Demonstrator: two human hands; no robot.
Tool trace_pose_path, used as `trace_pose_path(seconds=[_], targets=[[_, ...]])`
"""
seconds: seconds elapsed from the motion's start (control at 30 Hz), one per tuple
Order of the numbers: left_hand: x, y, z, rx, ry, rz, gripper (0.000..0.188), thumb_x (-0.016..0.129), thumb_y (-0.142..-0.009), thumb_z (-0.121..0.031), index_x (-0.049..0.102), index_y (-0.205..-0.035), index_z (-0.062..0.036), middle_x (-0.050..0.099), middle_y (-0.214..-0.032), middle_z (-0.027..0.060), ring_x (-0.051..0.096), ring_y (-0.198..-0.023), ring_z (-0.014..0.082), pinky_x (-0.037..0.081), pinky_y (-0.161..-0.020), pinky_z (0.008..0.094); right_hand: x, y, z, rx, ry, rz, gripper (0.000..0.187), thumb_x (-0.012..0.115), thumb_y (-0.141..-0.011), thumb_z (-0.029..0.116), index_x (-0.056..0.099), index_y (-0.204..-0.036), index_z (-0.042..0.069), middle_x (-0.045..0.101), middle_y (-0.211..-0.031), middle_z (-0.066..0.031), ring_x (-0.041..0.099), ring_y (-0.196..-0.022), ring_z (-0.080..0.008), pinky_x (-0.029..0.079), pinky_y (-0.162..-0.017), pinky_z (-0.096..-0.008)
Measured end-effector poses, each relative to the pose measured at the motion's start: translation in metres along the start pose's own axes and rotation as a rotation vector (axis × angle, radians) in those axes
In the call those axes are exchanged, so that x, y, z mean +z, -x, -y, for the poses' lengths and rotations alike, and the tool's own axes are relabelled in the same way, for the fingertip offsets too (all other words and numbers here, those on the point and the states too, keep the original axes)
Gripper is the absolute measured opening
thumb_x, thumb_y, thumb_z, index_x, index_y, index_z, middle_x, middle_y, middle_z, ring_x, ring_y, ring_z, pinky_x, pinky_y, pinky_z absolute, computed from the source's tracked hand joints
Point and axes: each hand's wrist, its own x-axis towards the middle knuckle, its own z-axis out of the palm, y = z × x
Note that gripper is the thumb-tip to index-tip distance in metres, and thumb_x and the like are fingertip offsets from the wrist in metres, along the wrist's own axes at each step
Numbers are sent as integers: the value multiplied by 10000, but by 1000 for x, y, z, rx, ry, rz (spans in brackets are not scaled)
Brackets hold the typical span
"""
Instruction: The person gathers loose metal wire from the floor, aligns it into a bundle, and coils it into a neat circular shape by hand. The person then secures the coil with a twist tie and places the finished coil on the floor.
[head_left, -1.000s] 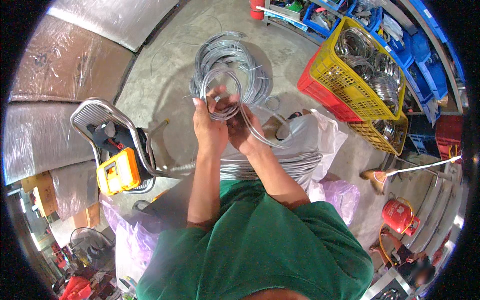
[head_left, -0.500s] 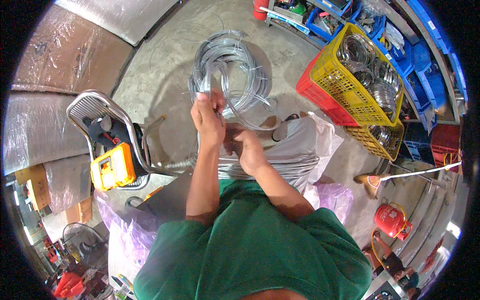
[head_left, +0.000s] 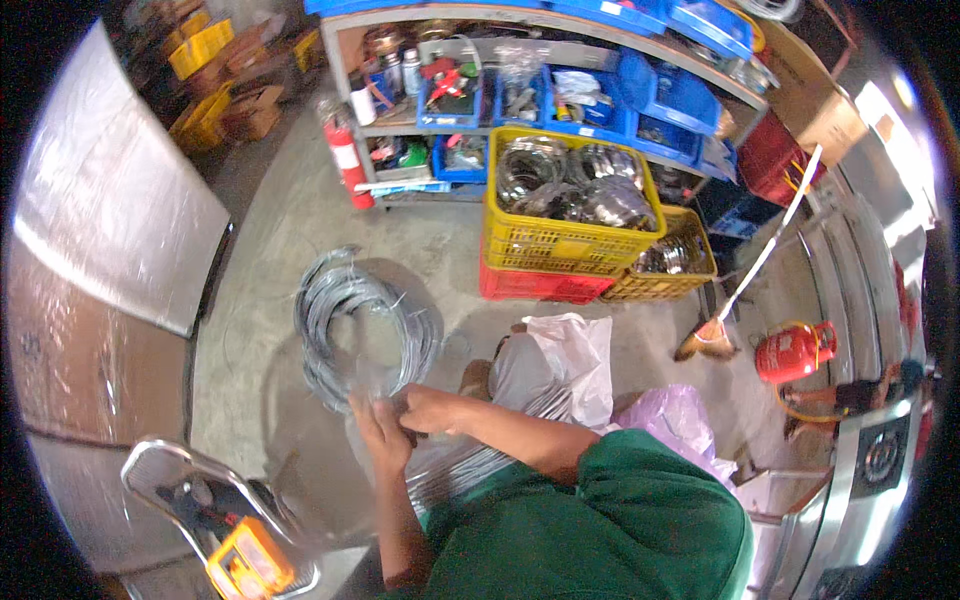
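Close together in front of me, my left hand [head_left: 378,437] and my right hand [head_left: 428,410] meet above the floor. Motion blurs the left fingers, which look pressed together; a faint greyish strip seems to rise from them, too smeared to name. The right fingers are curled in beside the left hand, and what they pinch is hidden. Beyond both hands lies a large coil of grey metal wire [head_left: 412,330] on the concrete. A bundle of straight-looking silvery wires [head_left: 455,474] lies across my lap, under my forearms, on pale plastic sheeting [head_left: 590,365].
Yellow crates [head_left: 570,245] of shiny metal rings stand ahead, before a shelf with blue bins [head_left: 590,110]. A fire extinguisher [head_left: 345,155] stands left of them. At right are a broom [head_left: 707,340] and a red gas cylinder [head_left: 795,352]. A metal chair [head_left: 165,455] holds a yellow case [head_left: 250,560].
My view has swung to the right and up, bringing the shelf fully in. My right hand has moved up against the left. The wire coil still lies on the floor.
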Motion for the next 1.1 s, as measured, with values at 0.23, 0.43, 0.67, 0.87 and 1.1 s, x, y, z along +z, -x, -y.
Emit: trace_pose_path(seconds=[0.23, 0.43, 0.67, 0.87, 1.1], targets=[[-31, -63, 32, -261, 960, -327, 410, 363, -1061, -396, 586, -1039, -53, 587, -1013, 81, 543, -1013, 237, 426, -947, 423, 21, 46, -36, -258, 141, -99, 206, 548, -943, 166, 607, -862, -14, 664, -709, -122, 624, -604, -170, 481, -577, -383], [-112, -138, 11, 4, 1044, -271, 199, 575, -973, -261, 604, -944, -67, 632, -995, 61, 579, -992, 196, 452, -934, 377, 20, 134, -59, -320, 556, -151, 190, 565, -959, 189, 611, -1063, 37, 640, -902, -210, 627, -864, -417, 490, -708, -497], [-76, -154, -69, 73, 1559, -44, 214, 558, -974, -249, 527, -831, -93, 513, -790, 22, 408, -587, 116, 362, -571, 271, 64, 144, -21, -404, 446, 8, 215, 607, -921, 214, 612, -1019, 22, 640, -917, -196, 636, -847, -409, 515, -739, -492], [-123, -172, -130, 218, 1789, 43, 353, 454, -1040, -327, 448, -752, -123, 458, -750, 23, 307, -514, 78, 250, -457, 236, 38, 160, -18, -328, 734, 224, 273, 620, -898, 273, 617, -1056, 51, 640, -905, -171, 635, -893, -388, 513, -767, -487], [-162, -189, -147, 176, 1962, 48, 389, 431, -1045, -310, 449, -715, -105, 436, -737, 32, 294, -504, 82, 217, -429, 242, 48, 168, -43, -227, 678, 275, 293, 579, -901, 280, 604, -1119, 86, 650, -942, -168, 643, -874, -392, 521, -772, -499]])
